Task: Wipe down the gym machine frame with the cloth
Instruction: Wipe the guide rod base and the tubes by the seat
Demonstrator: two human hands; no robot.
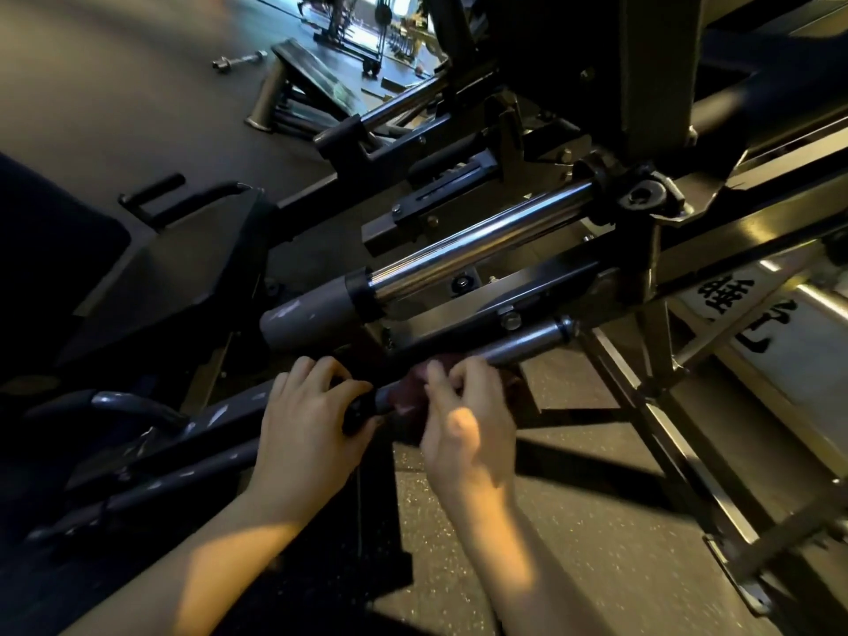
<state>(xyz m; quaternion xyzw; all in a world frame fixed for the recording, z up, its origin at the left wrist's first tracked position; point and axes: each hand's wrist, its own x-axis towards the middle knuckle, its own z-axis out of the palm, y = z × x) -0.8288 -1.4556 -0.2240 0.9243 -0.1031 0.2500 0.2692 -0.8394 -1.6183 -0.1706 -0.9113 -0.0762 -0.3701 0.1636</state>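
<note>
At near end of lower rod [518, 346]: wipe under way, judged early to mid. cloth [408, 399] sits on this rod only; which parts are already cleaned, cannot tell. Grip, right hand [463, 433]: fingers curled, pinching dark red cloth against rod. Grip, left hand [307, 420]: clamped round rod at black collar [360, 413], just beside cloth. Outward: chrome tube [477, 243] above, gym machine frame [716, 241] beams toward right edge, likely left to do.

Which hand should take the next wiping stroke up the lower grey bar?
Right. The right hand holds the dark red cloth against the lower grey metal bar; the left hand only grips the black collar beside it.
</note>
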